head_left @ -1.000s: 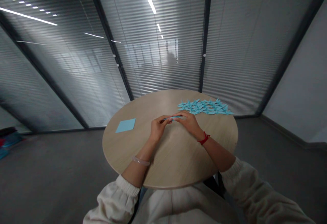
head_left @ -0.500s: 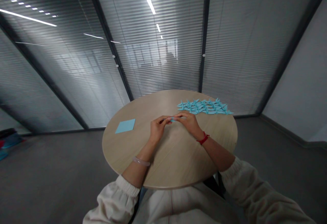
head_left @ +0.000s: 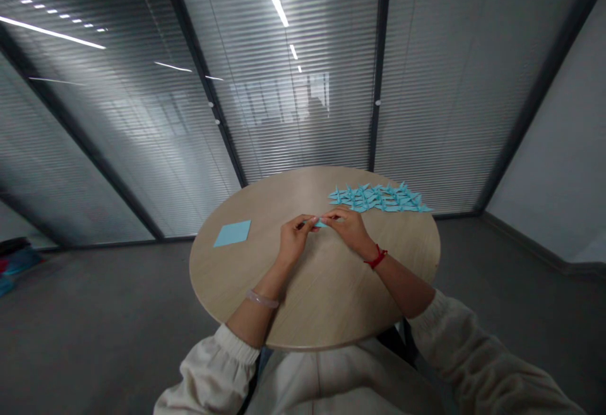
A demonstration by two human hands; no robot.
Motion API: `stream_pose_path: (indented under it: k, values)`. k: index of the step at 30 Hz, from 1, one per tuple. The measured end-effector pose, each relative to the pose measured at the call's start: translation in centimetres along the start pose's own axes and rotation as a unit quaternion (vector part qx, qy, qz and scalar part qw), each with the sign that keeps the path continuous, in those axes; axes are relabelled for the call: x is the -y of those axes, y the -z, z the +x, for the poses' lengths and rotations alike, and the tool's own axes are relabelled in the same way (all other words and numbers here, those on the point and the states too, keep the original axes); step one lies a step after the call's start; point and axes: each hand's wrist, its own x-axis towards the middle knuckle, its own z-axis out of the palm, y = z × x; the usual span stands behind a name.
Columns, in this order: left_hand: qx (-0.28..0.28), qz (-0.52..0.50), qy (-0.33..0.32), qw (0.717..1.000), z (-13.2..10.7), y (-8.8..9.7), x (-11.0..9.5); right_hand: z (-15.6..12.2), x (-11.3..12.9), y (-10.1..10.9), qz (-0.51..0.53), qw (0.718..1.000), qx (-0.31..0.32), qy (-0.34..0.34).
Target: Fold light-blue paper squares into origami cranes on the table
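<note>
A small piece of folded light blue paper (head_left: 319, 222) is pinched between my two hands near the middle of a round wooden table (head_left: 326, 301). My left hand (head_left: 293, 239) grips its left end with closed fingers. My right hand (head_left: 350, 228) pinches its right end. Most of the paper is hidden by my fingers. A flat square sheet of blue paper (head_left: 232, 233) lies on the table to the left of my hands. Several folded blue paper figures (head_left: 379, 198) lie in rows at the far right of the table.
Glass walls with closed blinds and dark frames (head_left: 379, 67) stand behind the table. Grey floor (head_left: 95, 314) surrounds it. Some coloured items (head_left: 14, 263) lie on the floor at the far left.
The strip of blue paper showing between my hands has become shorter as my fingers closed in on it. My hands stay in the same place on the table.
</note>
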Motion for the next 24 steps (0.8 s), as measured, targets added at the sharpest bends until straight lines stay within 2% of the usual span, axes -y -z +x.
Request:
stream_pose_path:
  k: [9, 24]
  values:
    - [0.027, -0.009, 0.035, 0.999, 0.2, 0.0, -0.1, 0.0, -1.0, -0.1, 0.033, 0.998, 0.049, -0.029]
    - [0.075, -0.029, 0.053, 0.995, 0.9, 0.5, 1.6, -0.1, -2.5, -0.1, 0.052, 0.993, 0.091, -0.054]
